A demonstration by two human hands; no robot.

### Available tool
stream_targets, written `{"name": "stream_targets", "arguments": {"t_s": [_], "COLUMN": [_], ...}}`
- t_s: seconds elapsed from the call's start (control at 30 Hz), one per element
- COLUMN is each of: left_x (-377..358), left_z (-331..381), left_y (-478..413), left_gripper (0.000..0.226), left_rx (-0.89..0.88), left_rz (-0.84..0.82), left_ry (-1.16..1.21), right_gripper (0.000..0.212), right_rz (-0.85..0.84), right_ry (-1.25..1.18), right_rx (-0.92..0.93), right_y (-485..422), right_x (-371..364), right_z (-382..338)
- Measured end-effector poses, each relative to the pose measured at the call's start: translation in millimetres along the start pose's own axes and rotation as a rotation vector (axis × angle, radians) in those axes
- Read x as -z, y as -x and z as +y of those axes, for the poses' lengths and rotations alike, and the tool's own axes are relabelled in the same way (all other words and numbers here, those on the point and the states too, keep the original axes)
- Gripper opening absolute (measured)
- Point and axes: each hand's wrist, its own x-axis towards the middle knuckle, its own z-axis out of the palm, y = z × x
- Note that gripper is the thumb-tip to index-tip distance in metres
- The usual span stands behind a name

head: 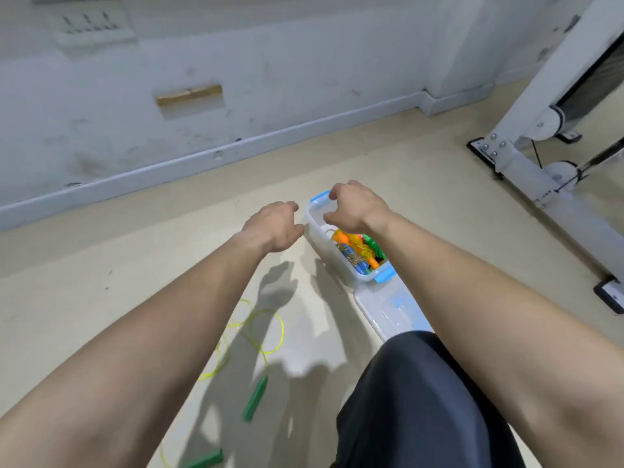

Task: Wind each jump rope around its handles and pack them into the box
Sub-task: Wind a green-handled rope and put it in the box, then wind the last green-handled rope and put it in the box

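Note:
A clear plastic box (319,243) with blue latches stands on the floor. Wound jump ropes (358,253) with orange, blue and green parts lie inside it. My right hand (358,209) hovers over the box's far end with fingers curled down, holding nothing that I can see. My left hand (275,228) hangs just left of the box, fingers loosely curled, holding nothing. An unwound yellow-green rope (263,329) lies on the floor nearer to me, with two green handles (255,398) at its ends.
The box's clear lid (388,312) lies flat beside the box, toward me. My dark-clothed knee (415,400) is at lower right. A white metal machine frame (526,163) stands at right. A grey wall and skirting run behind.

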Motion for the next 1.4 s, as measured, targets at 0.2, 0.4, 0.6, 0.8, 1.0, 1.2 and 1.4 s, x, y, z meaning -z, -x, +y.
{"name": "stream_targets", "arguments": {"t_s": [0.2, 0.4, 0.6, 0.8, 1.0, 1.2, 1.4], "left_x": [21.7, -42.3, -148.8, -252.0, -319.1, -322.9, -294.3], "left_z": [-68.2, -162.1, -221.1, -217.2, -211.5, -223.1, -230.7], "left_y": [92.7, 168.4, 209.8, 230.7, 240.2, 230.4, 225.2], "left_gripper": [0.054, 0.051, 0.044, 0.023, 0.038, 0.033, 0.031], "left_rx": [0.101, 0.321, 0.522, 0.536, 0.339, 0.171, 0.325], "left_rz": [0.063, -0.021, -0.184, -0.402, -0.535, -0.483, -0.352], "left_ry": [0.090, 0.217, 0.350, 0.283, 0.014, -0.177, 0.191], "right_gripper": [0.051, 0.049, 0.041, 0.014, 0.011, 0.009, 0.012], "right_rz": [-0.033, -0.209, -0.422, -0.609, -0.561, -0.529, -0.660], "right_ry": [0.043, 0.058, 0.076, 0.032, -0.207, -0.222, -0.349], "right_rx": [0.203, 0.295, 0.282, 0.092, -0.101, -0.117, -0.140], "right_y": [29.2, 49.7, 66.1, 86.9, 100.2, 92.9, 93.3], "right_x": [-10.3, -117.8, -239.3, -348.2, -406.3, -414.8, -389.4], "right_z": [-102.2, -158.2, -158.7, -112.9, -78.1, -78.2, -97.1]}}
